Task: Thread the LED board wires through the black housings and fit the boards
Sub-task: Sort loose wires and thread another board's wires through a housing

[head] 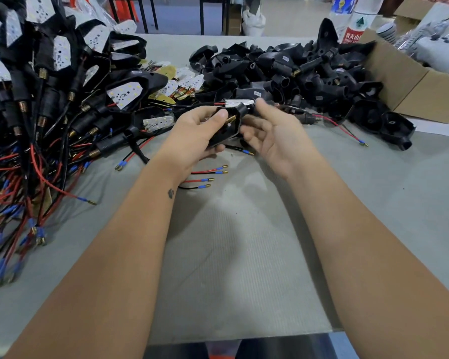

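My left hand [192, 136] grips a black housing [227, 126] above the middle of the table, thumb on its upper face. A white LED board [239, 102] lies just behind it, with red and black wires running left. My right hand [272, 130] is beside the housing's round stem end, fingers loosely curled and blurred; whether it pinches a wire I cannot tell. A wire with a brass tip [246, 152] sticks out below the housing. Loose LED boards [158, 123] lie to the left.
Finished housings with fitted boards and red and black wires are piled at the left [49, 99]. Empty black housings are heaped at the back right [296, 71]. A cardboard box [412, 81] stands at the right. Loose wire ends [208, 174] lie under my left wrist.
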